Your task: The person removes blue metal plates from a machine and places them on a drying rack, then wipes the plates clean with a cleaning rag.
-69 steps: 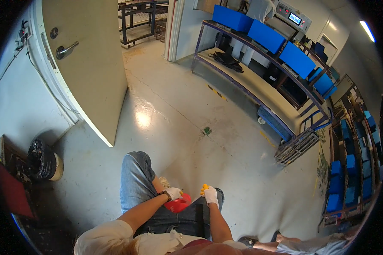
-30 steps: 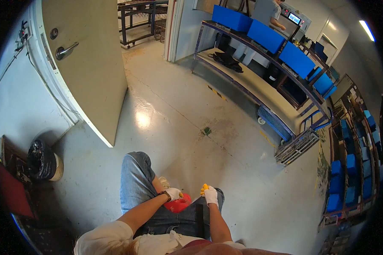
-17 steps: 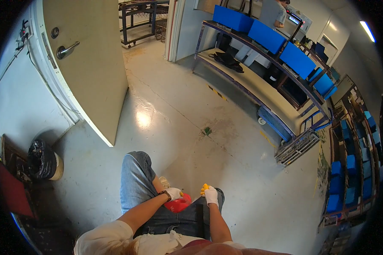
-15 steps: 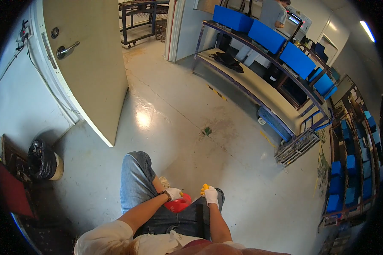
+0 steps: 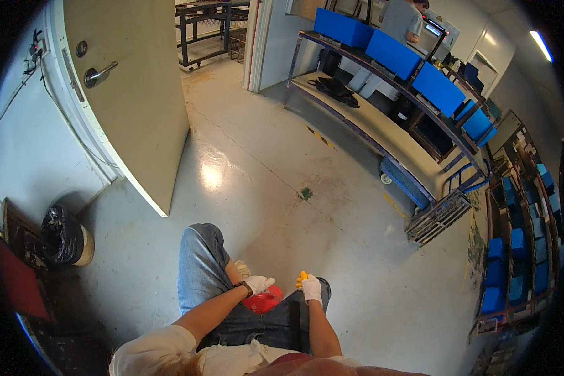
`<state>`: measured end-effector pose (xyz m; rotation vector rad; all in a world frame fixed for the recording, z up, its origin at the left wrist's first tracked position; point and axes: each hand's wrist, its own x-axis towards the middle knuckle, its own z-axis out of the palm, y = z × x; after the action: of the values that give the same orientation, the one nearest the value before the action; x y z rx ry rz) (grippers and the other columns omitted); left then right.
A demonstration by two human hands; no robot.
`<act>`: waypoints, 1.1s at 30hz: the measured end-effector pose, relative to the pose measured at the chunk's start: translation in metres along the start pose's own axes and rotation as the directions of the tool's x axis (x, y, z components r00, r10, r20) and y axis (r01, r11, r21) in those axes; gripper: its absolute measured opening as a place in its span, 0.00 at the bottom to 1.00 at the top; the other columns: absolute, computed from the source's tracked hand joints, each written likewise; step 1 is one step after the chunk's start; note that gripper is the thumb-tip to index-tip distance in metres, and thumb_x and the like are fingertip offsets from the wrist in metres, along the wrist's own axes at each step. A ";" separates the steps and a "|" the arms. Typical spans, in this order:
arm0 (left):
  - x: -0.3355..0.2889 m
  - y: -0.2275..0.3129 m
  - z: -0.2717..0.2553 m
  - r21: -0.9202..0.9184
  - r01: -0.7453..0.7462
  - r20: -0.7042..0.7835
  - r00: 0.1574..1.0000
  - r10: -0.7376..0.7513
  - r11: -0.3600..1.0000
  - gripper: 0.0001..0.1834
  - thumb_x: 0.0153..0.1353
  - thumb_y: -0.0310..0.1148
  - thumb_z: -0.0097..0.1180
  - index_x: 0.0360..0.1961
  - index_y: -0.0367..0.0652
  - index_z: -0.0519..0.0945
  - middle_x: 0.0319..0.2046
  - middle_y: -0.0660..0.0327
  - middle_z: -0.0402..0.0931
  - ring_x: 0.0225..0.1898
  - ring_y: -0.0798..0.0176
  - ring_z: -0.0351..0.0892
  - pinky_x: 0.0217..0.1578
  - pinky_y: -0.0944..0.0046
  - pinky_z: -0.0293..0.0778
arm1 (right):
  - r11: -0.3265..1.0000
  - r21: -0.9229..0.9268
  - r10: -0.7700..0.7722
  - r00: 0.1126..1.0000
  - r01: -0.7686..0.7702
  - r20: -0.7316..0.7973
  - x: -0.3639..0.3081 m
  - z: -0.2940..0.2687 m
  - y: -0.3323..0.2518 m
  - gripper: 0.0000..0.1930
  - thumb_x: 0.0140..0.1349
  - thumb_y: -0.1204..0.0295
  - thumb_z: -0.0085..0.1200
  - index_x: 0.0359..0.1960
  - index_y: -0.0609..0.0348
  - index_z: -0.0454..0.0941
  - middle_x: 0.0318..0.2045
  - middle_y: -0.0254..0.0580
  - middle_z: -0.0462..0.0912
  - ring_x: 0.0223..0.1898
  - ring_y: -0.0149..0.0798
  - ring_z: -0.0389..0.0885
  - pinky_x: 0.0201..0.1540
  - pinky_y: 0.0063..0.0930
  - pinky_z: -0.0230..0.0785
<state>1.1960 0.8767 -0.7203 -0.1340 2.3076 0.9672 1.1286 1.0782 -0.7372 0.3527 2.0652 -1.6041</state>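
I sit with my knees apart, both hands in white gloves with yellow on the fingers. My left hand (image 5: 257, 285) is over my left thigh, its back up and its fingers stretched to the right. Just below and beside it is a red object (image 5: 266, 301) with a hole or loop in it, between my thighs; its kind is not clear, and I cannot tell whether the hand touches it. By my right knee, my right hand (image 5: 309, 288) is closed, the yellow fingers curled. Whatever it may hold is hidden.
An open door (image 5: 128, 94) stands at the left, near a bin lined with a black bag (image 5: 61, 241). A long bench (image 5: 370, 119) carries blue boxes (image 5: 391, 55), with a person (image 5: 402, 20) behind. A metal rack (image 5: 438, 218) and shelves of blue bins (image 5: 517, 282) are on the right.
My left hand has turned so its white back shows, and its fingers now reach farther right. The right hand has barely moved.
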 end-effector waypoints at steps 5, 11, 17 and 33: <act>0.003 -0.005 0.002 0.035 0.004 0.001 1.000 -0.004 0.999 0.32 0.51 0.57 0.25 0.26 0.41 0.75 0.26 0.52 0.74 0.32 0.52 0.72 0.36 0.61 0.63 | 0.999 -0.042 0.017 1.000 -0.017 0.003 0.001 0.002 -0.002 0.10 0.48 0.77 0.36 0.31 0.62 0.70 0.25 0.42 0.75 0.22 0.31 0.74 0.21 0.19 0.66; 0.003 -0.004 0.002 0.017 -0.015 -0.011 1.000 0.015 1.000 0.33 0.51 0.57 0.24 0.27 0.40 0.75 0.27 0.51 0.73 0.33 0.51 0.72 0.36 0.60 0.63 | 1.000 0.013 0.015 1.000 -0.015 0.016 0.009 -0.001 0.007 0.10 0.48 0.78 0.37 0.32 0.59 0.70 0.23 0.38 0.74 0.19 0.30 0.73 0.18 0.18 0.65; 0.001 -0.003 0.002 0.025 0.031 0.036 0.999 -0.031 0.999 0.31 0.52 0.55 0.26 0.27 0.39 0.75 0.27 0.49 0.73 0.33 0.49 0.71 0.35 0.59 0.64 | 1.000 -0.011 0.010 1.000 -0.010 0.013 0.007 0.001 0.009 0.11 0.48 0.78 0.36 0.32 0.59 0.70 0.24 0.38 0.74 0.20 0.30 0.73 0.19 0.18 0.66; 0.016 -0.025 0.017 0.152 -0.078 -0.035 0.996 0.084 0.985 0.18 0.50 0.44 0.36 0.17 0.43 0.71 0.13 0.55 0.69 0.17 0.55 0.68 0.20 0.57 0.62 | 0.999 0.003 0.038 0.999 -0.038 0.025 0.001 0.002 0.000 0.10 0.49 0.77 0.36 0.33 0.61 0.69 0.25 0.41 0.74 0.20 0.31 0.73 0.19 0.18 0.65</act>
<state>1.2000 0.8716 -0.7537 0.0031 2.4308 0.8326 1.1277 1.0759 -0.7381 0.3690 2.0257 -1.5817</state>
